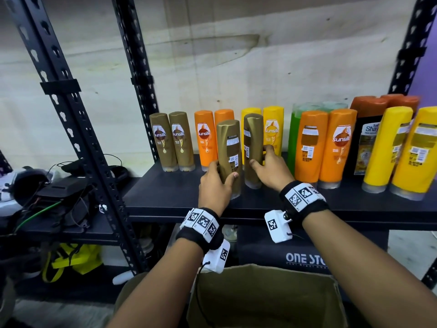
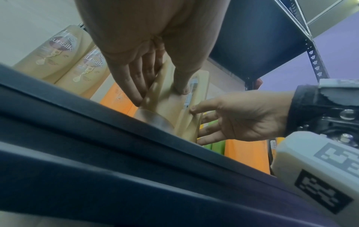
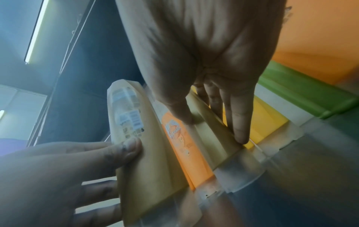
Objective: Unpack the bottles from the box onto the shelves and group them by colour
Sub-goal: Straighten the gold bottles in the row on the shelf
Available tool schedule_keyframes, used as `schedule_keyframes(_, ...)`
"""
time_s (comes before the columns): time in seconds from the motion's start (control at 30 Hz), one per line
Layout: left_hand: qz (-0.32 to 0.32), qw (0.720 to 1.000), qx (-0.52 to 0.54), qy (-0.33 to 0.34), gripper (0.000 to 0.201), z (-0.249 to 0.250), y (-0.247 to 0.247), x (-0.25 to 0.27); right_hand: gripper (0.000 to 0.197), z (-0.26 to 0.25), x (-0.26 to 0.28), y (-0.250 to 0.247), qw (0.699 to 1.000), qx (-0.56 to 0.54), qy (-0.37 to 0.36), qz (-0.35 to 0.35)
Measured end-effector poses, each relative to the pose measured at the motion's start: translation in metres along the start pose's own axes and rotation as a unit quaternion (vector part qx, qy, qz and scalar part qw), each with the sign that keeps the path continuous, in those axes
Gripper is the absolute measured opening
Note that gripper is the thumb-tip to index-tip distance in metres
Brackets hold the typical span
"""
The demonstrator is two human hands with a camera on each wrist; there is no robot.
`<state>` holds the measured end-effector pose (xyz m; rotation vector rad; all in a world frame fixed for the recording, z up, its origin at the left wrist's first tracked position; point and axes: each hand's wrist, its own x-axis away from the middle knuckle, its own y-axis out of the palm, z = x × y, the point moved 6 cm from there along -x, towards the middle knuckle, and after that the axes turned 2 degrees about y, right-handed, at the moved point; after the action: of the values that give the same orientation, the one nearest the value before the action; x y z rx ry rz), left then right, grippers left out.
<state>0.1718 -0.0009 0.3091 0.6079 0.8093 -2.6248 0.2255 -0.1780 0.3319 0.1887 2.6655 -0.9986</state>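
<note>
Two gold bottles stand cap-down, side by side, at the front middle of the black shelf. My left hand grips the left gold bottle low down, thumb on its right side; in the left wrist view my left hand wraps this bottle. My right hand grips the right gold bottle, seen in the right wrist view as my right hand around the bottle. Two more gold bottles stand at the back left. The open cardboard box sits below me.
Behind the held bottles stand orange bottles and yellow bottles. To the right are a green bottle, two orange ones, a black bottle and two big yellow ones. Black uprights and cluttered gear stand left.
</note>
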Motion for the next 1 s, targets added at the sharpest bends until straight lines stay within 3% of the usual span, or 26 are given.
schedule_keyframes(0.37,0.000,0.999,0.041,0.021,0.045,0.024,0.018,0.016,0.050,0.021,0.034,-0.033,0.997,-0.075,0.000,0.014)
schedule_keyframes(1.0,-0.067,0.989,0.110,0.077,0.046,0.103,0.125,0.045,0.048,0.100,0.098,-0.142,0.988,-0.055,0.019,0.140)
